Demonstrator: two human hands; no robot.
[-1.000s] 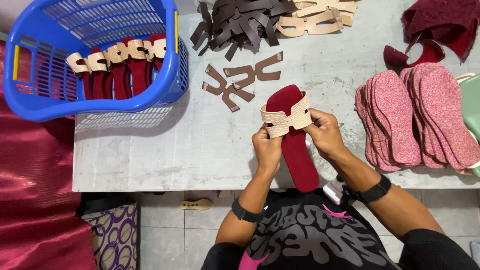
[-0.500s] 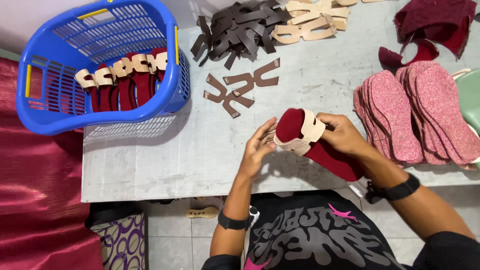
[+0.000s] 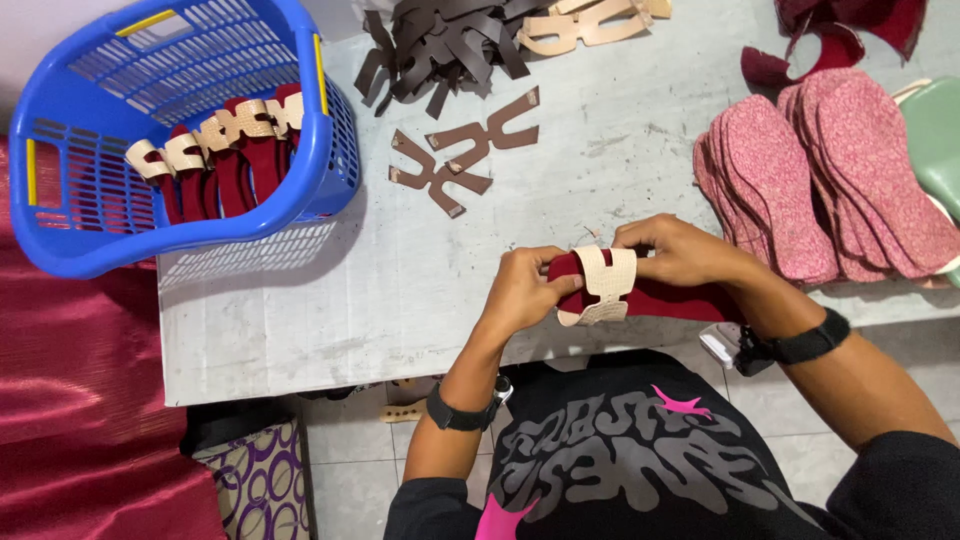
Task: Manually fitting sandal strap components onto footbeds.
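Observation:
My left hand (image 3: 525,287) and my right hand (image 3: 675,250) both grip a dark red sandal sole (image 3: 670,298) with a beige strap (image 3: 605,283) wrapped across its toe end. The sole lies sideways over the near edge of the grey table (image 3: 400,290), toe pointing left. My left fingers pinch the strap's left side, and my right fingers press on its top. Each wrist wears a black band.
A blue plastic basket (image 3: 320,120) at the far left holds several strapped red soles. Loose brown strap pieces (image 3: 460,160) lie mid-table, with a darker pile (image 3: 440,45) behind. Stacked pink insoles (image 3: 830,170) sit at the right. Red cloth hangs at the left.
The sole swung from pointing away from me to lying sideways along the table edge. My left hand closed on the strap again after letting go briefly.

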